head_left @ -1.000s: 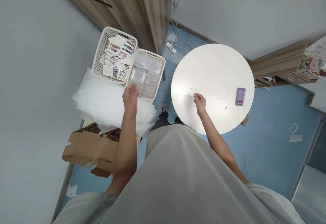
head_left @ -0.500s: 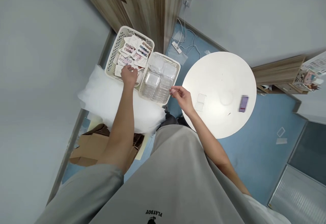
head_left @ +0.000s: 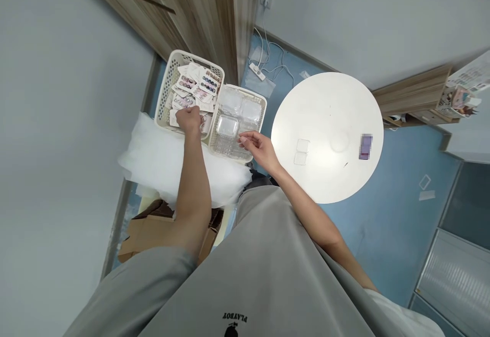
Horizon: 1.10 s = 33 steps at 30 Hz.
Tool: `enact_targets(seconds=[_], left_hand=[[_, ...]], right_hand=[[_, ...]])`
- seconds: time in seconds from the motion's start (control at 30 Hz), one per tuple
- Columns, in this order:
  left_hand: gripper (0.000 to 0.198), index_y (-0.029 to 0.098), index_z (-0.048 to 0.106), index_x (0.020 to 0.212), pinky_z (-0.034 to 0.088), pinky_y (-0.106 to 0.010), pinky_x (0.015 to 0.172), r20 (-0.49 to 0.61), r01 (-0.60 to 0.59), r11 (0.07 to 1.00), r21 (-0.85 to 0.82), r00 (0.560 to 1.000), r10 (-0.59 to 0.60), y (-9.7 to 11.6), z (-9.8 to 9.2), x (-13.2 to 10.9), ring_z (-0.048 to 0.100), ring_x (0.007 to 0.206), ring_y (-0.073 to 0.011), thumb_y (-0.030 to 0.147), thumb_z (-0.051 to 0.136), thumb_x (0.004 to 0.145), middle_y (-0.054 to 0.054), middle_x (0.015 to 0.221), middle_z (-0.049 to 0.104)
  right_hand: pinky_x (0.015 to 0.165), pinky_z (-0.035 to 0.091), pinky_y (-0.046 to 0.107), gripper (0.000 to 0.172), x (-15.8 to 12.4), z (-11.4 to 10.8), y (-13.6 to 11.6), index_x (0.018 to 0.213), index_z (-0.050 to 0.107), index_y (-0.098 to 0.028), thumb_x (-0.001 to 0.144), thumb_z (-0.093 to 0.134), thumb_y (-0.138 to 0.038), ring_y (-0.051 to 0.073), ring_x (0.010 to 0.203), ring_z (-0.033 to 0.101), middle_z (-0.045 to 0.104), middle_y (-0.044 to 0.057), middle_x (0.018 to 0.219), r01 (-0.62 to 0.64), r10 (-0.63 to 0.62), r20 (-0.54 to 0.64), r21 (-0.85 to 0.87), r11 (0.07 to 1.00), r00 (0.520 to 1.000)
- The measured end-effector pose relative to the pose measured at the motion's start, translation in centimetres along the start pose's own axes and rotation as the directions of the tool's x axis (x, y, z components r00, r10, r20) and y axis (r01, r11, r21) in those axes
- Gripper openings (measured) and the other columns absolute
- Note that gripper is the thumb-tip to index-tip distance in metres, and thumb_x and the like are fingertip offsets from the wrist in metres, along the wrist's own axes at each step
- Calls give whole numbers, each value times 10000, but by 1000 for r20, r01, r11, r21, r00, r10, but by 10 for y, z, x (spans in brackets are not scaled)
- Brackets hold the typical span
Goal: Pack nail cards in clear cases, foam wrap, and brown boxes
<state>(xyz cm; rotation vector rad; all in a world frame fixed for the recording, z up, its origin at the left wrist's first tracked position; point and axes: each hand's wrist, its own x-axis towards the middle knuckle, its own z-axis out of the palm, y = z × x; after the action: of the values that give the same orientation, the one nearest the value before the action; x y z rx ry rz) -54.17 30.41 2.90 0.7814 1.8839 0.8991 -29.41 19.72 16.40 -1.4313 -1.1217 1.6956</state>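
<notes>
Head view: left hand was down at the near part of the left basket, on the loose cards. Its fingers were curled in, tips mostly hidden; couldn't tell whether a card was gripped. Cards lay in an untidy pile, some with rows of small coloured round pieces.

Right hand hung over the near right corner of the second basket, fingers bent, thumb close to the fingertips with little gap. Couldn't tell if anything clear was between them. Clear plastic boxes filled that basket, which stood just beside the first.

One clear case lay unfolded flat on the round white table, near its left edge, well apart from a purple item, blurred, near the right edge. White foam sheeting lay below the baskets; brown cardboard sat past it, partly behind the left forearm.
</notes>
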Motion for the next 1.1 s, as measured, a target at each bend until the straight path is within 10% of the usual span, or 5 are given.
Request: enact_targets(seconds=[0.13,0.33,0.5,0.77,1.1], left_hand=[[144,182,626,838,589,-262,626,-248,142,975,-170,951,-182,3,-20,-39,684,667,-157,284,706,900,0,680,604],[278,186,680,947,623,-226,686,-102,44,939,-341,991,-83,15,-32,-118,777,762,-154,406,833,874,-16,806,701],[534,183,767,1149,671,-311,790,163,-16,932,-361,983,80,32,15,-170,803,812,-187,546,919,788,-42,910,775],[548,162,829,1121,695,-410,811,472,-81,951,-297,854,220,55,79,-232,811,824,-239,581,935,785,-97,962,836],[540,199,771,1158,680,-362,758,582,-119,981,-153,792,187,82,126,-296,799,774,-213,618,896,842,-66,928,814]], right_hand=[[966,639,388,516,0,-2,8,1143,775,-259,937,765,-733,222,987,792,827,64,1110,40,-40,8,19,999,999],[953,638,387,502,-2,-9,11,1131,770,-249,930,786,-709,218,968,788,829,62,1058,58,-58,-7,63,996,998],[876,648,372,586,-16,-45,18,1179,753,-249,883,820,-750,203,872,767,826,49,992,39,-26,-114,116,992,993],[803,608,332,556,-77,-122,26,1110,757,-246,874,820,-746,167,786,724,800,28,923,11,44,-337,158,987,940],[863,638,393,453,-148,-183,58,1109,695,-254,919,795,-653,192,831,736,795,54,1037,23,3,-365,67,997,931]])
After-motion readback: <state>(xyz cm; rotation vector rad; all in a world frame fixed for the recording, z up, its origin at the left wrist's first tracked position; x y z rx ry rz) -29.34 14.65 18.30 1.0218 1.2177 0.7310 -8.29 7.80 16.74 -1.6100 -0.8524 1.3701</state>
